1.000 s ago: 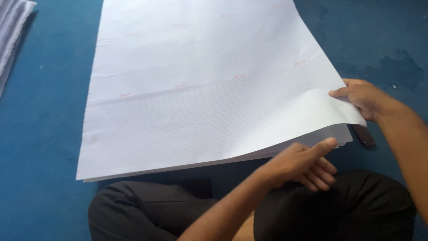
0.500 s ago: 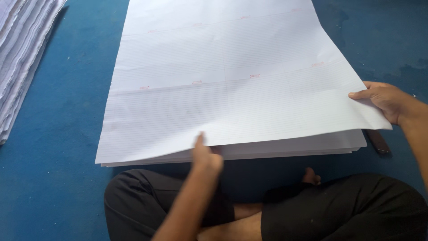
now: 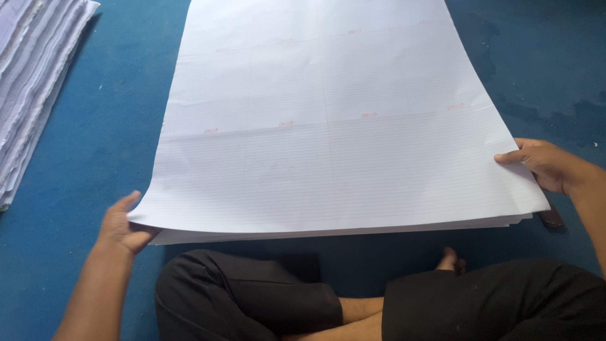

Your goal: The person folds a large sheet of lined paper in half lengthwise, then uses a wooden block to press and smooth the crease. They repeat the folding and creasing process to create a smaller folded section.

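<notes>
The left hand grips the near left corner of the top sheet, fingers tucked under the edge and thumb raised beside it. The right hand pinches the near right edge of the same sheet, thumb on top and fingers beneath. The sheet is large, white and ruled, lifted slightly between both hands above a stack of sheets of the same kind, which lies on the blue floor. Just below the right hand, a small dark object lies on the floor, partly hidden by the stack. Behind the hands sit the person's crossed legs in dark trousers. Well left of the left hand, a pile of folded paper rests on the floor.
</notes>
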